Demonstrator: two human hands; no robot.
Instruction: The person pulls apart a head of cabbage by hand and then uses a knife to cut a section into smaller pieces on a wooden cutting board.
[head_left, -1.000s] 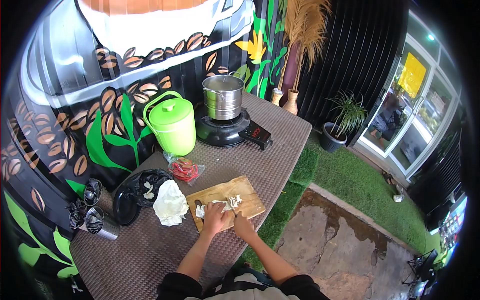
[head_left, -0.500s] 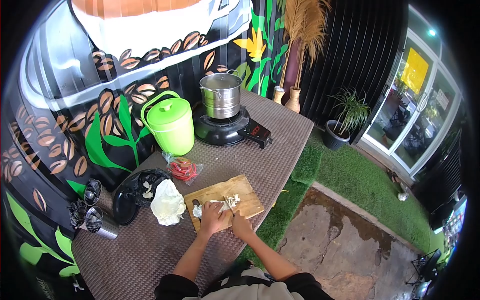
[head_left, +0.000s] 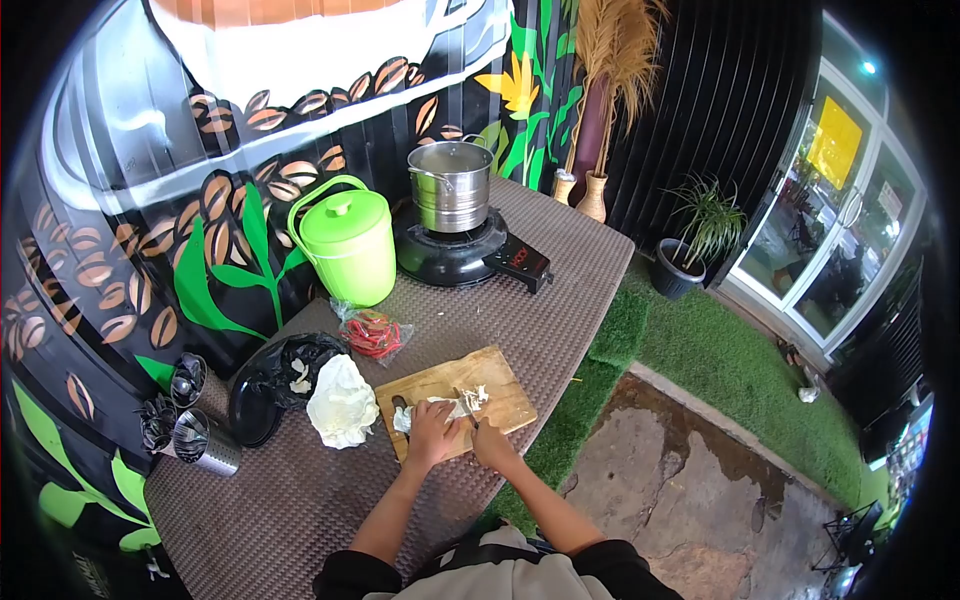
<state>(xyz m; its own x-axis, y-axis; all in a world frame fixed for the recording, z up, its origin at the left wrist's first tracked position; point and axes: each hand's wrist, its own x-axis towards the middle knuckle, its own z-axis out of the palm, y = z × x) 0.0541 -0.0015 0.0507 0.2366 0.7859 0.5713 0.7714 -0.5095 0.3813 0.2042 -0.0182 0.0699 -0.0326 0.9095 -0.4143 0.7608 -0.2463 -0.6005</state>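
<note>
A wooden cutting board (head_left: 500, 372) lies at an angle near the table's front edge. My left hand (head_left: 432, 430) presses down on a pale piece of cabbage (head_left: 402, 420), covering much of it. The handle of a knife is in my right hand (head_left: 491, 447), and its blade (head_left: 467, 409) meets the cabbage just right of my left fingers. Past the blade lies a small pile of shredded cabbage (head_left: 476, 397). To the left of the board sits a larger pale cabbage (head_left: 343, 403).
Behind the board are a plastic bag of red chilies (head_left: 374, 334), a lidded green bucket (head_left: 352, 245) and a steel pot (head_left: 450, 190) on a black portable stove (head_left: 455, 255). At left stand a black plastic bag (head_left: 295, 360) and metal cups of cutlery (head_left: 205, 442).
The camera view has shifted slightly, moving everything a little to the right. Both hands stay at the board, with the knife still at the cabbage.
</note>
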